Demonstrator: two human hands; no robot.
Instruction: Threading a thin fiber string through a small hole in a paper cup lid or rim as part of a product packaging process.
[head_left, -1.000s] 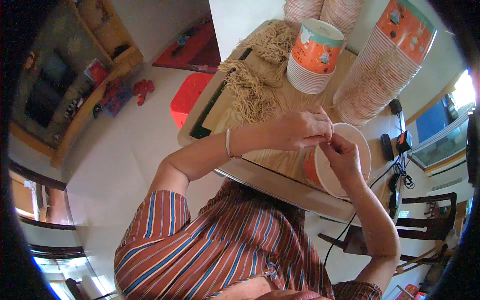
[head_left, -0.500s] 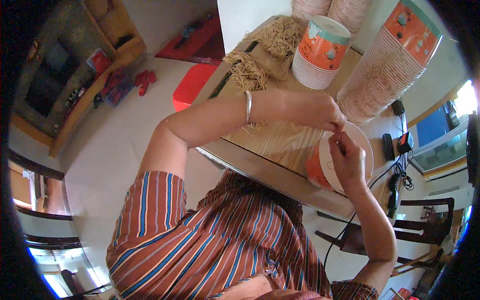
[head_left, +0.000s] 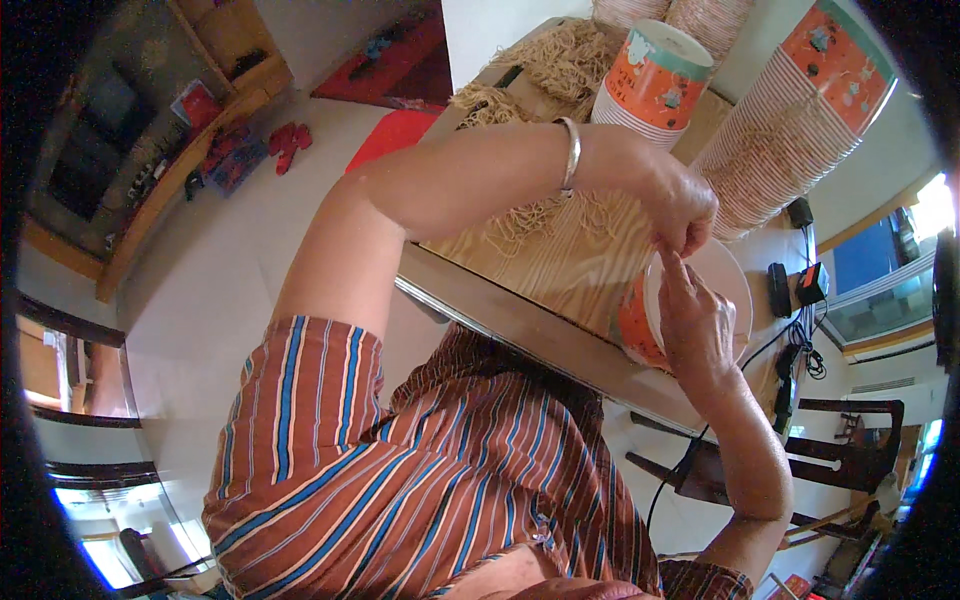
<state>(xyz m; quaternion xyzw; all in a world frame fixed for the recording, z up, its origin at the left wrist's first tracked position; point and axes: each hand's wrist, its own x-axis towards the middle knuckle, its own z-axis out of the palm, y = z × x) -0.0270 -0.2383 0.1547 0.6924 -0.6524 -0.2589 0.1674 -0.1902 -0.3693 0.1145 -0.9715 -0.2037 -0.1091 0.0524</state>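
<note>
both hands point(head_left: 690, 260) pinch at paper cup point(head_left: 640, 325) rim

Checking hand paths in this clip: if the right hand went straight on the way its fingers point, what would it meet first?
The right hand, on the orange paper cup, points up at the left hand; their fingertips already look to be touching at the cup's rim, so it would likely meet that hand first.

Daylight fills the room, bright and even, coming mostly from the window point(head_left: 890, 270) at the right, which burns out to a pale glare. The floor point(head_left: 230, 250) reads soft grey-white with hardly a shadow on it. The wooden tabletop point(head_left: 560, 270) stays clearly lit. A heavy black ring frames the view, and straight edges bow hard toward it. Far corners go smeared and dim; the middle stays fairly sharp.
</note>
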